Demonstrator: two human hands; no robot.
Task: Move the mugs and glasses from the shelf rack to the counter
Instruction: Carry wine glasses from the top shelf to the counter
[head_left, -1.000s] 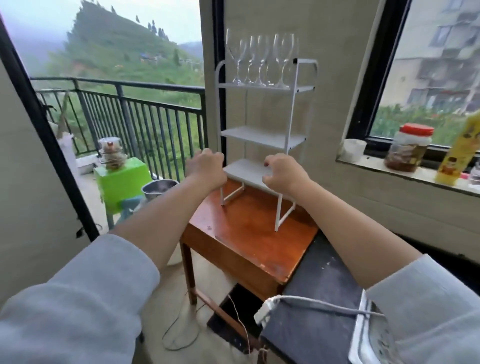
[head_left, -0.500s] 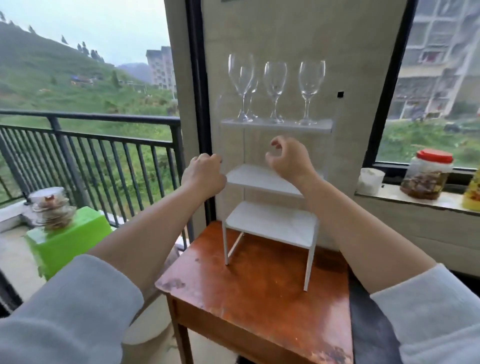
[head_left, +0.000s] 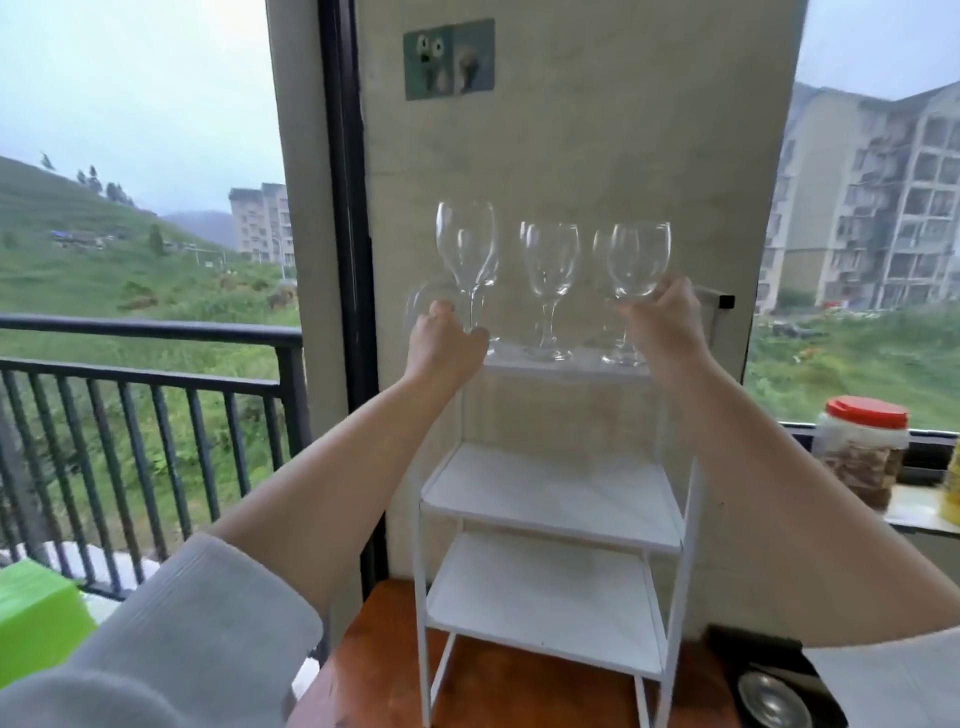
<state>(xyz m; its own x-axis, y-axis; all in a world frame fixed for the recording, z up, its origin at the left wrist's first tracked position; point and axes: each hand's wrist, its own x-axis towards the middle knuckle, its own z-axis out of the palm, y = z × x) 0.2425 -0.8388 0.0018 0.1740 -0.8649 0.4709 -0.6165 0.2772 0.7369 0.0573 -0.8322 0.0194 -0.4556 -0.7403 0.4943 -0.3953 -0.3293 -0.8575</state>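
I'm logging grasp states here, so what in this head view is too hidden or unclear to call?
- Left hand: its fist hides the stem and foot of the left glass.
- Right hand: motion blur hides its contact with the right glass.
- Back-row glasses: overlapped, uncountable.

Both hands reached the top tier of the white shelf rack (head_left: 550, 499) on the wooden table (head_left: 498, 691); the left hand (head_left: 441, 345) closed on the stem of the left wine glass (head_left: 466, 249), the right hand (head_left: 662, 322) gripped the right wine glass (head_left: 640, 260), the middle glass (head_left: 549, 265) stood untouched
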